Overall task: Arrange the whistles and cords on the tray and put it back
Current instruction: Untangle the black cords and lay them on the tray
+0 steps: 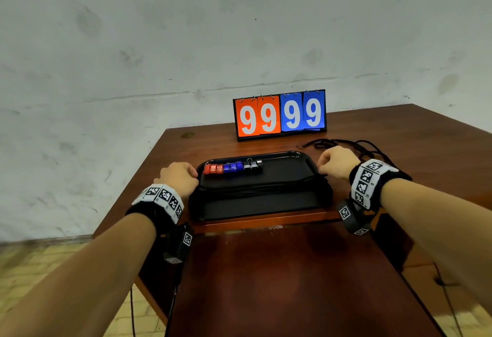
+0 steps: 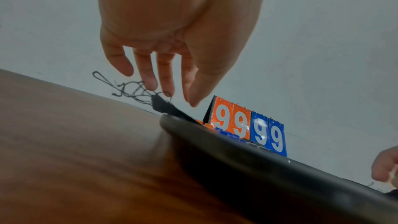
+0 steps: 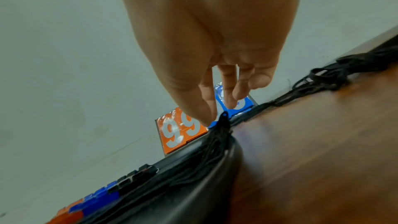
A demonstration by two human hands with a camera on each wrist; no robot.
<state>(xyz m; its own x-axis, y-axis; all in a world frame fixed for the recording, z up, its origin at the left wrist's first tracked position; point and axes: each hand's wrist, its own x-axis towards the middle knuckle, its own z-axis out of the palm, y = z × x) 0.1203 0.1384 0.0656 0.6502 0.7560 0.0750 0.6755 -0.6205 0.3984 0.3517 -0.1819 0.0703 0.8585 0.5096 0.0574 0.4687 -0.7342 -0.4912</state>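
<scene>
Brown table (image 1: 202, 139); wrist views alone: left fingers (image 2: 165, 74) apart on cords (image 2: 160, 106), right fingers (image 3: 206, 94) clamped on cords.

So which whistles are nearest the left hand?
The red whistles, at the row's end beside the left hand; blue whistles and black whistles lie farther along.

Flip scoreboard (image 1: 280, 114) upright at far side of table (image 1: 399, 134): black frame, wire rings on top, two orange cards then two blue, each showing white 9. Table dark reddish-brown wood, glossy. Behind, pale grey wall (image 1: 186, 30), stained and scuffed. Yellowish tiled floor (image 1: 40, 264) lower left.
</scene>
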